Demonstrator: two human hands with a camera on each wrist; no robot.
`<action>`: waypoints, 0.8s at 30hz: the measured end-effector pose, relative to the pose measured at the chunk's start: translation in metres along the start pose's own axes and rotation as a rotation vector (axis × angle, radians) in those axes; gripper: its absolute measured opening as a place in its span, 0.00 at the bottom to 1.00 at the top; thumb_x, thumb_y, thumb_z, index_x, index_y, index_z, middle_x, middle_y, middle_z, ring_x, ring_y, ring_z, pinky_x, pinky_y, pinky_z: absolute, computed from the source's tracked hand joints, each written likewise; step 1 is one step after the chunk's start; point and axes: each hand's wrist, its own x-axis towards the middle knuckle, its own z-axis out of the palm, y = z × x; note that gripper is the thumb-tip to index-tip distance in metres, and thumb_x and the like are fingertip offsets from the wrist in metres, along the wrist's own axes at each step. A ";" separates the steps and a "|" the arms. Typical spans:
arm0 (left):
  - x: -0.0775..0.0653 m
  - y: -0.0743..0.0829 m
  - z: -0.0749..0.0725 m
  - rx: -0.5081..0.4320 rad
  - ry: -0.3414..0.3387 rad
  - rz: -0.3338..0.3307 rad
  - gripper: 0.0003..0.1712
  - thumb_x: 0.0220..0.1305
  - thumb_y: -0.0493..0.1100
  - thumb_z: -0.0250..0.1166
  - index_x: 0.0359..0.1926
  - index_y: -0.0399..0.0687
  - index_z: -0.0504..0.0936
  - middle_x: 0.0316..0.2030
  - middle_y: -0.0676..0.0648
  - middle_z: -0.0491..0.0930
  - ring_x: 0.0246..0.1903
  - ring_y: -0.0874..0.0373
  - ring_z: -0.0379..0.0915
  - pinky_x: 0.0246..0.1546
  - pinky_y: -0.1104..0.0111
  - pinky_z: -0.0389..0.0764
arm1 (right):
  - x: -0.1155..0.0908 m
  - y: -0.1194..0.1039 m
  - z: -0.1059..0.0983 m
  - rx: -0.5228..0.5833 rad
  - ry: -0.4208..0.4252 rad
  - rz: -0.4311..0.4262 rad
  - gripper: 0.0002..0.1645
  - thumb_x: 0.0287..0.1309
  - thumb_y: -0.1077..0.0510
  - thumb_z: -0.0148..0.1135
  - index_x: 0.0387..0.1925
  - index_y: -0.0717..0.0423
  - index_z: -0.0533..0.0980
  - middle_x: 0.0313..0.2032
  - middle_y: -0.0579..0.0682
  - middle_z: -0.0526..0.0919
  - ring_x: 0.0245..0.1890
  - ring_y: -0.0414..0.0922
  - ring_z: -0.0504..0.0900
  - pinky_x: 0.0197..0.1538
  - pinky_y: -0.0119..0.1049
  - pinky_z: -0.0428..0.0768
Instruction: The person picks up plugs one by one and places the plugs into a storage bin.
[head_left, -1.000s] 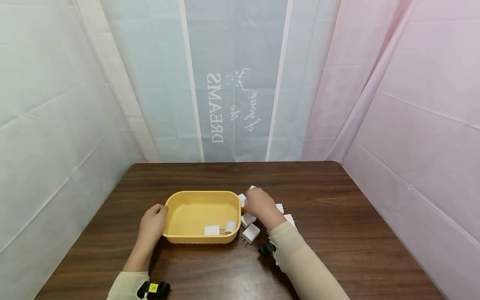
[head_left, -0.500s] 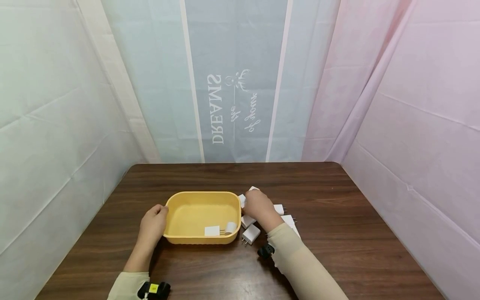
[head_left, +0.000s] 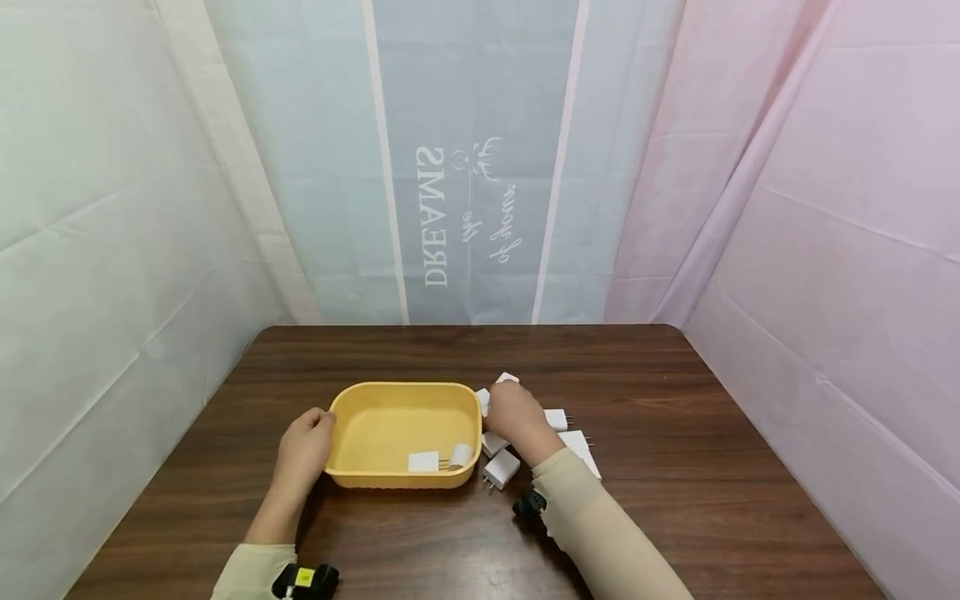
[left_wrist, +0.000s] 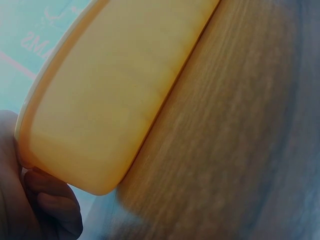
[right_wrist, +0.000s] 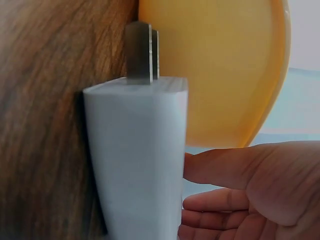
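My left hand (head_left: pixel 303 450) grips the left rim of a yellow plastic basin (head_left: pixel 405 480), fingers curled beneath the edge in the left wrist view. Inside the basin's front right corner lie two white charger plugs (head_left: pixel 423 462). Just right of the basin, my right hand (head_left: pixel 517 419) reaches down among more white charger plugs. In the right wrist view a near charger plug (right_wrist: pixel 135 155), prongs up in that picture, covers the fingertips; I cannot tell whether they hold one. Another charger plug (head_left: pixel 507 377) shows just beyond the hand.
Around the right hand, chargers lie loose on the dark wooden table (head_left: pixel 712 500), including one in front (head_left: pixel 502 470) and others beside the wrist (head_left: pixel 577 450). Printed cloth (head_left: pixel 472 100) hangs behind the table and along both sides. Each wrist carries a small black camera (head_left: pixel 306 581).
My right hand has shifted slightly left and toward me, uncovering more of the chargers to its right. The left hand and basin have stayed in place.
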 end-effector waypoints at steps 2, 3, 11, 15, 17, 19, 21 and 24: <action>-0.001 0.000 -0.001 0.003 0.001 0.003 0.26 0.72 0.59 0.43 0.39 0.44 0.77 0.26 0.44 0.73 0.25 0.53 0.70 0.25 0.65 0.72 | 0.001 0.000 0.001 0.007 -0.001 0.000 0.08 0.58 0.55 0.61 0.27 0.54 0.79 0.26 0.49 0.78 0.21 0.45 0.74 0.20 0.37 0.71; -0.001 0.000 -0.001 0.000 -0.004 0.004 0.26 0.72 0.59 0.43 0.39 0.43 0.77 0.26 0.44 0.73 0.25 0.53 0.70 0.25 0.65 0.72 | 0.001 0.000 0.001 0.009 -0.002 0.001 0.08 0.58 0.55 0.62 0.27 0.54 0.79 0.26 0.49 0.78 0.21 0.45 0.74 0.20 0.37 0.71; -0.002 0.001 -0.001 0.002 -0.011 0.005 0.26 0.72 0.59 0.43 0.40 0.44 0.77 0.28 0.44 0.74 0.26 0.53 0.70 0.27 0.65 0.71 | 0.000 -0.001 -0.004 0.024 -0.023 0.025 0.10 0.54 0.51 0.66 0.31 0.54 0.79 0.29 0.49 0.79 0.23 0.46 0.75 0.21 0.38 0.72; -0.002 0.000 -0.001 0.001 -0.015 0.000 0.26 0.72 0.59 0.43 0.41 0.44 0.77 0.28 0.44 0.74 0.26 0.53 0.70 0.27 0.65 0.71 | -0.003 -0.002 -0.009 0.042 -0.021 0.023 0.12 0.54 0.49 0.67 0.31 0.53 0.78 0.27 0.48 0.78 0.22 0.44 0.75 0.22 0.37 0.73; -0.002 0.001 -0.001 0.004 -0.013 -0.002 0.26 0.72 0.59 0.43 0.41 0.44 0.77 0.28 0.44 0.74 0.27 0.53 0.70 0.27 0.65 0.71 | -0.003 -0.001 -0.010 0.052 -0.016 0.015 0.12 0.54 0.48 0.67 0.29 0.52 0.78 0.26 0.47 0.77 0.22 0.44 0.75 0.22 0.36 0.73; -0.002 0.001 -0.002 0.006 -0.009 -0.004 0.26 0.72 0.59 0.44 0.40 0.44 0.77 0.28 0.44 0.74 0.27 0.53 0.70 0.27 0.65 0.71 | -0.003 0.000 -0.013 0.056 0.000 0.002 0.12 0.53 0.49 0.68 0.29 0.52 0.78 0.26 0.48 0.77 0.22 0.44 0.75 0.23 0.37 0.72; -0.002 0.002 -0.002 0.008 -0.006 -0.003 0.25 0.72 0.59 0.44 0.40 0.44 0.77 0.28 0.44 0.74 0.27 0.53 0.70 0.27 0.65 0.71 | -0.004 0.000 -0.016 0.058 0.012 -0.007 0.12 0.52 0.49 0.68 0.29 0.53 0.78 0.28 0.49 0.78 0.23 0.44 0.75 0.24 0.37 0.73; -0.001 0.002 -0.002 0.008 -0.006 -0.001 0.26 0.72 0.59 0.44 0.40 0.44 0.77 0.28 0.44 0.74 0.27 0.53 0.70 0.27 0.65 0.71 | -0.005 0.001 -0.020 0.051 0.023 -0.008 0.14 0.50 0.50 0.70 0.33 0.55 0.79 0.34 0.50 0.80 0.26 0.44 0.75 0.26 0.38 0.74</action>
